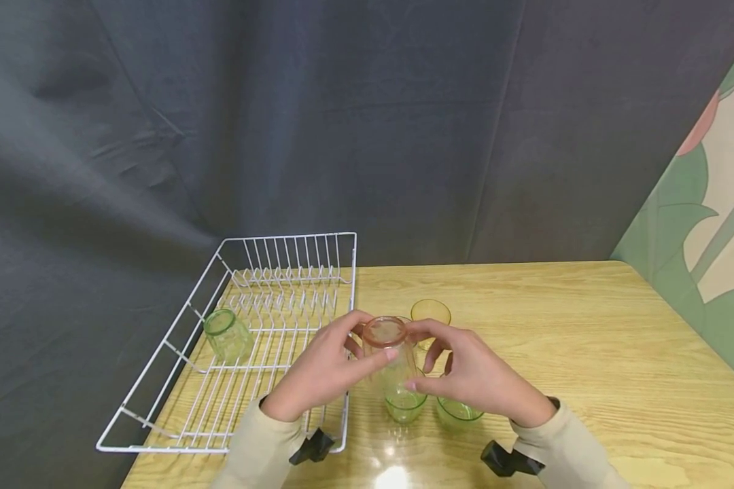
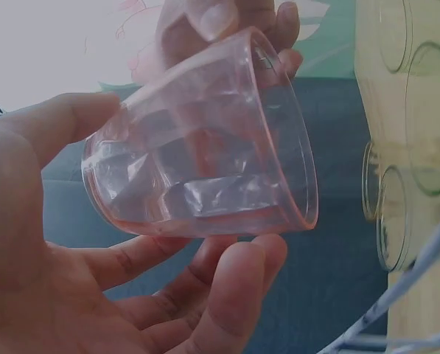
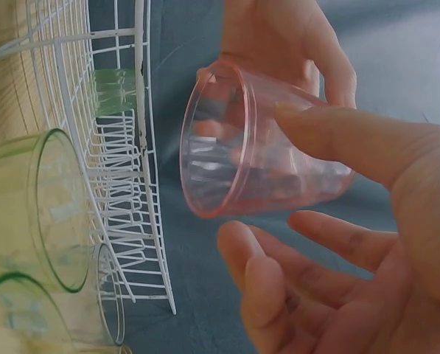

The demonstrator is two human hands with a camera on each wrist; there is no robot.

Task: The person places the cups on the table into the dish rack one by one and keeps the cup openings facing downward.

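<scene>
A clear pink tumbler (image 1: 384, 331) is held mouth down above the table in the head view. My left hand (image 1: 333, 367) grips it from the left, thumb across its near side and fingers round the far side. From the right, my right hand (image 1: 465, 360) holds it too, with its index finger by the base and its thumb lower down. In the right wrist view the right thumb (image 3: 301, 125) lies against the tumbler's wall, while the other fingers curve below it. Under the hands stand two green glasses, one nearer the left (image 1: 406, 407) and one to its right (image 1: 459, 412).
A white wire dish rack (image 1: 159, 449) stands on the left, with a green glass (image 1: 229, 339) upside down at its left side. Behind the hands stands an amber glass (image 1: 431, 311). The wooden table (image 1: 587, 326) extends right; a dark curtain (image 1: 404, 136) hangs behind.
</scene>
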